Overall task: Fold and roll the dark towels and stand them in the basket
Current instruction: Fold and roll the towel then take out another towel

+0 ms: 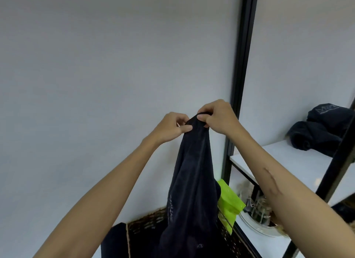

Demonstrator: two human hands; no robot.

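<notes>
Dark towel (pixel 194 173), a soft navy cloth with a fine nap, hangs in a long, narrow drape down the centre of the frame, gathered at its top and widening toward the bottom edge. Faint pale lettering runs along its lower left side, too blurred to read. Its lower part falls in front of and into a woven basket (pixel 146 222) at the bottom centre, made of dark brown wicker with a lighter rim.

Both hands meet at the top of the cloth, just right of centre. The left hand (pixel 170 128) pinches the upper edge between thumb and curled fingers, closed tight on the fabric. The right hand (pixel 218 117) grips the same bunched top just beside it, thumb pressed against bent fingers with a small fold of the hem looped over them. The two hands nearly touch.

At the right of the frame a white shelf (pixel 288 158) sits in a black metal frame (pixel 243 65). On it, at the right edge, lie rolled dark towels (pixel 322 131), thick and rounded, one bearing pale print. Below the shelf, lower right, a bright green glossy packet (pixel 229 200) leans beside the hanging cloth, and next to it a white round dish (pixel 251 222) holds clear, shiny items too blurred to identify. A plain pale wall (pixel 96 65) fills the upper left.
</notes>
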